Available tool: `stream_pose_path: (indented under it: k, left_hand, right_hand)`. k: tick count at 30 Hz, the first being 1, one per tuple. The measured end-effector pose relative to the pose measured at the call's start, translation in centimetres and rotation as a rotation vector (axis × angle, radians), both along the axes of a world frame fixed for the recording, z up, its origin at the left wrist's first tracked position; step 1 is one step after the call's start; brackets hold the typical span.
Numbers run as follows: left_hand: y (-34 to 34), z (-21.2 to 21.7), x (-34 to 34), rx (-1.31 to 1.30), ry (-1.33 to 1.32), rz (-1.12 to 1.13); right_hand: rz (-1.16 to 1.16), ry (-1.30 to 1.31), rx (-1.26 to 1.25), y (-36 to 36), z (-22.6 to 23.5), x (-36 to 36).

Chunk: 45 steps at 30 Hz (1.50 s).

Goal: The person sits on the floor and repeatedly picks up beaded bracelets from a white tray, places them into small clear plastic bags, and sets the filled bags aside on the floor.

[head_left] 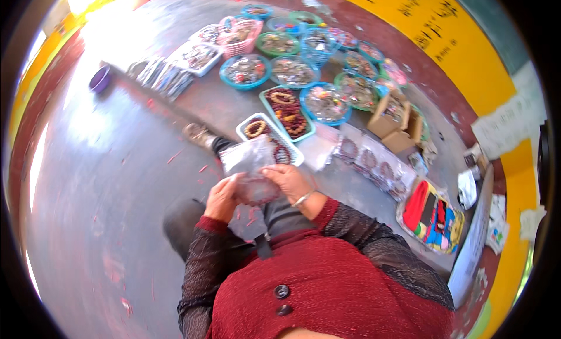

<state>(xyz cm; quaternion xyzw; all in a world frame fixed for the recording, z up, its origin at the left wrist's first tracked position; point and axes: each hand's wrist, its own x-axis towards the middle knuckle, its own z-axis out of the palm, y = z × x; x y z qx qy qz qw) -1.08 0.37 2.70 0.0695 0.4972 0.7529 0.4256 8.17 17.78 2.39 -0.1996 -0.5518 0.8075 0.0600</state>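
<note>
Over my lap I hold a clear plastic bag (248,156) upright between both hands. A ring of dark reddish beads, like a bracelet (257,192), shows low in it. My left hand (222,197) is closed on the bag's left side. With a bracelet at its wrist, my right hand (287,183) pinches the right side. Just beyond the bag stands a white basket (242,128) with bead bracelets, partly hidden by it. Touching that basket is a pale green tray (308,132) of dark red and yellowish beads.
Several round baskets of small items, such as a blue one (328,103), crowd the floor ahead. Bagged bracelets (374,163) lie to the right, near cardboard boxes (387,118) and a colourful cloth bundle (431,216). A purple bucket (100,79) stands far left.
</note>
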Motion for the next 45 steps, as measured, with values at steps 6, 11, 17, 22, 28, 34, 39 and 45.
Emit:
stream_pose_path:
  k: [6,11,17,22,28,34,39,45]
  left_hand:
    - [0.2,-0.6,0.3,0.033,-0.057,0.011]
    - [0.1,-0.4,0.1,-0.032,-0.069,0.023]
    - [0.5,-1.2,0.2,-0.171,-0.001,0.000]
    - [1.1,-2.5,0.1,-0.239,0.025,-0.031]
    - [1.9,-3.3,0.3,-0.322,0.036,-0.074]
    - [2.1,-3.7,0.1,-0.358,0.041,-0.081]
    - [2.5,-3.5,0.2,-0.382,0.048,-0.092]
    - [2.0,-3.7,0.3,-0.405,0.046,-0.071]
  right_hand:
    - [-0.036,0.019,-0.084,1.1,-0.3,0.6]
    - [-0.227,0.097,-0.302,5.5,-0.1,2.9]
    - [-0.627,0.046,-0.137,16.4,-3.9,11.3]
    - [-0.939,-0.063,0.009,25.0,-7.4,20.1]
    - [-1.024,-0.189,-0.036,30.8,-11.4,22.0]
    - [-0.887,-0.157,-0.156,33.3,-14.5,15.1]
    - [-0.836,-0.379,0.053,35.1,-16.5,11.9]
    - [-0.652,-0.704,0.395,36.8,-18.3,10.8]
